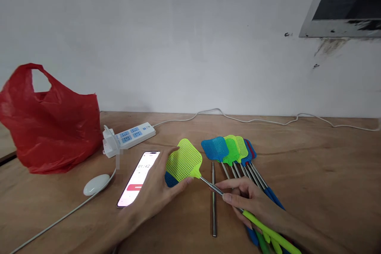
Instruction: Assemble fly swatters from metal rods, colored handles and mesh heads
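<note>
My left hand (pixel 156 192) pinches the lower edge of a yellow-green fly swatter head (pixel 184 160), with a blue swatter head (pixel 170 179) partly hidden beneath it. My right hand (pixel 250 200) grips the same swatter's telescopic metal shaft (pixel 212 186), its yellow-green handle (pixel 268 232) running back under my wrist. A loose bare metal rod (pixel 213 202) lies on the wooden table (pixel 321 174) between my hands. A row of several fly swatters (pixel 230 150) in blue, green, yellow and red lies just beyond my right hand.
A phone (pixel 137 178) with a lit timer screen lies left of my left hand. A white power strip (pixel 128 137), a white oval device (pixel 96 183) on a cable and a red plastic bag (pixel 50 123) sit at the left. A white wall stands behind.
</note>
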Demonstrator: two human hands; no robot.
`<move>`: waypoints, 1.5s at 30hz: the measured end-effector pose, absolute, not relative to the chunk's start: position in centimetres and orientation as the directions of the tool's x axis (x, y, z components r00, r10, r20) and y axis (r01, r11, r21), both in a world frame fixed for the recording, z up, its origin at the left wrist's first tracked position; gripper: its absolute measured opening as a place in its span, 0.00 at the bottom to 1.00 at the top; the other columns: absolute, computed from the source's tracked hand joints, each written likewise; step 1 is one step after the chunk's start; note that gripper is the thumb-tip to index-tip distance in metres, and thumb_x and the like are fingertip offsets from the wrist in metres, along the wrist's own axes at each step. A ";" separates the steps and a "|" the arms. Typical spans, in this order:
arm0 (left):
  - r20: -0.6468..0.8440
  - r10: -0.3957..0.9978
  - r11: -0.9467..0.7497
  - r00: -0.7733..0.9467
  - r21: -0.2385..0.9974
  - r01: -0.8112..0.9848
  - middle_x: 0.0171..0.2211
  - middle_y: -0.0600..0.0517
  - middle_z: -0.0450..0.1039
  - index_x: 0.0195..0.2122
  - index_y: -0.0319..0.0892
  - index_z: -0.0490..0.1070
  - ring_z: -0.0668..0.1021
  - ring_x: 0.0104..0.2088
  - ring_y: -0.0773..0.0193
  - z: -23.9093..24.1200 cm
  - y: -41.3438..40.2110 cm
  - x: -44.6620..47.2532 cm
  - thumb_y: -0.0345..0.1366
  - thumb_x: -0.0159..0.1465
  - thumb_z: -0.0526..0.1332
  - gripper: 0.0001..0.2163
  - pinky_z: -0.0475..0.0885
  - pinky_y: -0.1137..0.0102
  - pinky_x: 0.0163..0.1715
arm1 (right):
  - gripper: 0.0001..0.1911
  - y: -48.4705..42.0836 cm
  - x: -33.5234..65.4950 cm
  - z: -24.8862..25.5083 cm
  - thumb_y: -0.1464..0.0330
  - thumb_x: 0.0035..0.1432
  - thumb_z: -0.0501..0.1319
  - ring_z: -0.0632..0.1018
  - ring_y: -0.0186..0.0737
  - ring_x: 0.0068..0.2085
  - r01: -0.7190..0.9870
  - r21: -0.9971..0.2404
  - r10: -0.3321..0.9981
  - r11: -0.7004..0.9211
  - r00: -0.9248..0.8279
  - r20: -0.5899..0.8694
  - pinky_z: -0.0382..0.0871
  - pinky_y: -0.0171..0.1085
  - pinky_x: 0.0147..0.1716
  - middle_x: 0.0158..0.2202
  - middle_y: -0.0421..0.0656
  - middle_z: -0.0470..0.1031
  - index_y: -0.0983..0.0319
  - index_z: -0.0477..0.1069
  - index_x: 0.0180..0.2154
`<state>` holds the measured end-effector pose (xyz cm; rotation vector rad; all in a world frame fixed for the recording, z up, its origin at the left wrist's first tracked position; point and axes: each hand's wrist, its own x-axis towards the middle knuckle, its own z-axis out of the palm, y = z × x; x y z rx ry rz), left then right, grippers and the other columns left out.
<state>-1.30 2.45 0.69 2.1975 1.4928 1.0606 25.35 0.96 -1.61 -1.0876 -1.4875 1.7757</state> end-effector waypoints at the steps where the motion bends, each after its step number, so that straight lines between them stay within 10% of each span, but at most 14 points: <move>1: 0.420 0.894 -0.414 0.159 0.634 0.653 0.58 0.46 0.67 0.61 0.49 0.57 0.71 0.57 0.49 0.6 2.5 -1.3 0.47 0.63 0.64 0.27 0.68 0.55 0.54 | 0.32 1.0 25.3 -1.6 0.51 0.55 0.64 0.55 0.26 0.08 0.073 -0.975 0.836 -0.212 -0.502 -0.220 0.47 0.27 0.07 0.09 0.29 0.64 0.68 0.70 0.53; 10: 0.345 0.932 -0.360 0.115 0.836 0.415 0.50 0.49 0.76 0.56 0.48 0.67 0.74 0.54 0.53 1.1 3.4 -1.5 0.43 0.68 0.59 0.16 0.71 0.61 0.53 | 0.28 0.9 25.3 -1.8 0.54 0.56 0.64 0.57 0.26 0.10 0.084 -0.982 0.834 -0.171 -0.518 -0.189 0.46 0.27 0.10 0.11 0.30 0.64 0.67 0.72 0.51; 21: 0.352 0.914 -0.405 0.201 0.796 0.449 0.54 0.45 0.74 0.63 0.47 0.60 0.72 0.58 0.49 0.4 2.9 -1.3 0.42 0.71 0.56 0.20 0.69 0.55 0.54 | 0.28 0.7 25.2 -1.5 0.52 0.58 0.63 0.58 0.26 0.11 0.105 -0.991 0.820 -0.085 -0.558 -0.129 0.47 0.28 0.11 0.11 0.30 0.61 0.66 0.77 0.51; 32: 0.482 0.876 -0.433 0.032 0.754 0.494 0.67 0.47 0.54 0.65 0.51 0.54 0.61 0.65 0.51 -0.1 2.6 -1.1 0.44 0.69 0.57 0.24 0.58 0.53 0.64 | 0.19 1.5 24.8 -1.0 0.53 0.54 0.67 0.56 0.24 0.09 -0.153 -0.972 0.907 -0.178 -0.409 -0.102 0.45 0.27 0.10 0.08 0.30 0.60 0.64 0.77 0.32; 38: 0.374 0.925 -0.359 0.058 0.817 0.452 0.44 0.51 0.72 0.43 0.46 0.69 0.75 0.43 0.59 0.5 2.3 -1.2 0.43 0.70 0.56 0.08 0.70 0.65 0.45 | 0.18 1.5 24.7 0.3 0.61 0.39 0.78 0.73 0.27 0.23 -0.462 -0.828 0.948 -0.317 -0.135 -0.288 0.63 0.23 0.18 0.26 0.38 0.76 0.62 0.78 0.30; 45: 0.093 0.908 -0.302 0.408 0.821 0.485 0.27 0.55 0.70 0.33 0.42 0.71 0.71 0.30 0.64 1.5 1.5 -0.2 0.47 0.72 0.52 0.17 0.62 0.72 0.28 | 0.17 1.6 24.3 -0.5 0.60 0.43 0.77 0.80 0.35 0.29 -0.501 -0.835 0.972 -0.228 -0.166 -0.166 0.70 0.27 0.22 0.28 0.39 0.78 0.62 0.77 0.32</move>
